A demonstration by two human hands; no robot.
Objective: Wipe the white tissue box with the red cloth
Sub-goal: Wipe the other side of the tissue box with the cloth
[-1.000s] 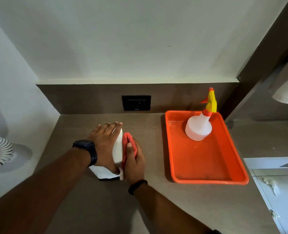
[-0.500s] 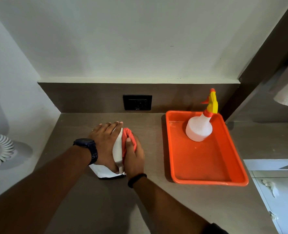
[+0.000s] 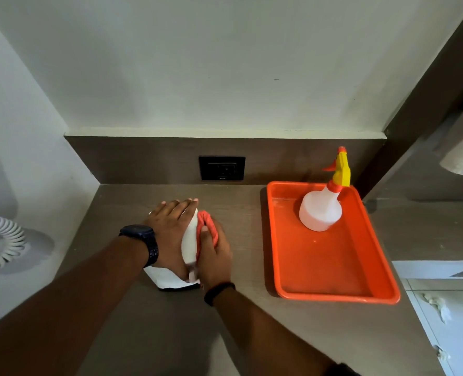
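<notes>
The white tissue box (image 3: 189, 241) stands on the brown counter, mostly covered by my hands. My left hand (image 3: 170, 232) lies flat over its top and left side, fingers pointing away from me, holding it in place. My right hand (image 3: 214, 256) presses the bunched red cloth (image 3: 208, 227) against the box's right face. Only a strip of that face and the box's near bottom corner show.
An orange tray (image 3: 330, 267) sits to the right with a white spray bottle (image 3: 321, 210) at its far end. A black wall socket (image 3: 222, 167) is set in the backsplash. A white coiled cord (image 3: 0, 240) hangs at the left wall. White cabinet (image 3: 447, 308) at lower right.
My right hand with the red cloth has slid a little along the box's right face, away from me. My left hand has stayed on the box.
</notes>
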